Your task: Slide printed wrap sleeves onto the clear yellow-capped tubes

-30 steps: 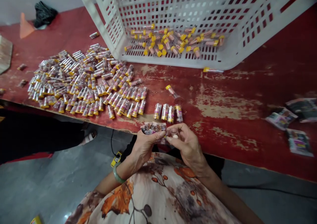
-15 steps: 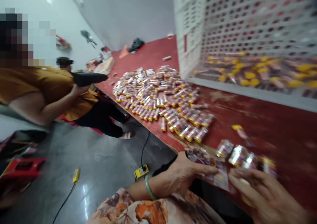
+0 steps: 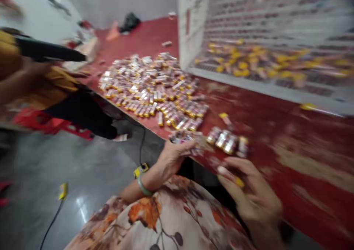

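Note:
My left hand (image 3: 173, 156) is closed around a clear printed packet (image 3: 190, 137) at the table's front edge, its contents too blurred to name. To its right, my right hand (image 3: 250, 191) curls with thumb and fingers together. A small yellow-ended tube (image 3: 239, 182) shows between them, mostly hidden by the fingers. Just beyond the hands lies a short row of shiny pink-and-silver tubes (image 3: 222, 139), with one tube (image 3: 242, 146) slightly apart. A loose yellow-ended piece (image 3: 225, 118) rests behind that row. Farther left spreads a large pile of the same tubes (image 3: 149, 84).
A white perforated crate (image 3: 192, 28) holding yellow-ended pieces stands at the back right of the red table (image 3: 318, 143). At the left, a person in a mustard top (image 3: 55, 87) holds a long dark object (image 3: 49, 49). A yellow socket block (image 3: 140, 170) lies on the floor.
The view has swung right and down, so the table, pile and crate appear farther left and higher. Both hands keep their closed grip, the right slightly farther from the packet.

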Demonstrator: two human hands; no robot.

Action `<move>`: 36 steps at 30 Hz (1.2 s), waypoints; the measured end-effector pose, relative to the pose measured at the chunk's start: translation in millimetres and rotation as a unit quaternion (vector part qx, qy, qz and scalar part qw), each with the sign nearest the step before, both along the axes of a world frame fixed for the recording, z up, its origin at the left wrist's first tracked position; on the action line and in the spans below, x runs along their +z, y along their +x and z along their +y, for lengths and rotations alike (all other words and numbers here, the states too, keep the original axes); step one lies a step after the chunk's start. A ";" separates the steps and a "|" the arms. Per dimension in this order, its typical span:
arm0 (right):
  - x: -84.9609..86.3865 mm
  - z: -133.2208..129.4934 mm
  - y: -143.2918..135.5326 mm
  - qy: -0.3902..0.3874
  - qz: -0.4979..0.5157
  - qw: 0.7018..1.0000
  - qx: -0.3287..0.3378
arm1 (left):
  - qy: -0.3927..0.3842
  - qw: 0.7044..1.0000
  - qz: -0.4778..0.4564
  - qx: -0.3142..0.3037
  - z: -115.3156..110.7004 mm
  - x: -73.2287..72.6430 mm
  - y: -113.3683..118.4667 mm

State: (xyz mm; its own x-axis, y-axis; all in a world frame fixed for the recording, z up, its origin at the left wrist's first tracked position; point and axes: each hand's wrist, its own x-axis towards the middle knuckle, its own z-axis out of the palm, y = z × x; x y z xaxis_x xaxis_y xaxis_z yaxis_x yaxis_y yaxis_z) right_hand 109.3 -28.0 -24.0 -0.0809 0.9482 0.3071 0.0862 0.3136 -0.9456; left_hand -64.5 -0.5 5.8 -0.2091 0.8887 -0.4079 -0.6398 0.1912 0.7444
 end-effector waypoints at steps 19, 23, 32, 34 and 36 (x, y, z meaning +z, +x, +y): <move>-5.2 5.5 -16.2 0.259 -0.232 0.929 -0.128 | -0.070 0.997 -0.022 -0.037 8.8 -15.0 15.2; -12.7 4.2 -19.3 0.277 -0.242 0.920 -0.135 | -0.044 0.997 -0.017 -0.059 7.4 -17.8 14.7; -25.1 2.5 -25.9 0.312 -0.307 0.884 -0.162 | -0.081 0.992 -0.008 -0.092 3.5 -26.1 14.7; -23.5 6.9 -28.7 0.300 -0.273 0.901 -0.150 | -0.076 0.992 -0.013 -0.098 2.1 -27.2 15.0; -19.5 11.5 -27.5 0.276 -0.242 0.924 -0.109 | -0.072 0.991 -0.016 -0.108 1.8 -26.6 13.9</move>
State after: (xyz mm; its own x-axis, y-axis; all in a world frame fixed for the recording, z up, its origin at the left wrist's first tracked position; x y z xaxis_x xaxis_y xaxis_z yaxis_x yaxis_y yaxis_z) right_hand 81.8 -16.5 -43.6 -0.1611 0.6676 0.7269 0.5759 0.6617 -0.4802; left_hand -50.6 1.3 -20.8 -0.0055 0.8436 -0.5370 -0.5949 0.4289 0.6798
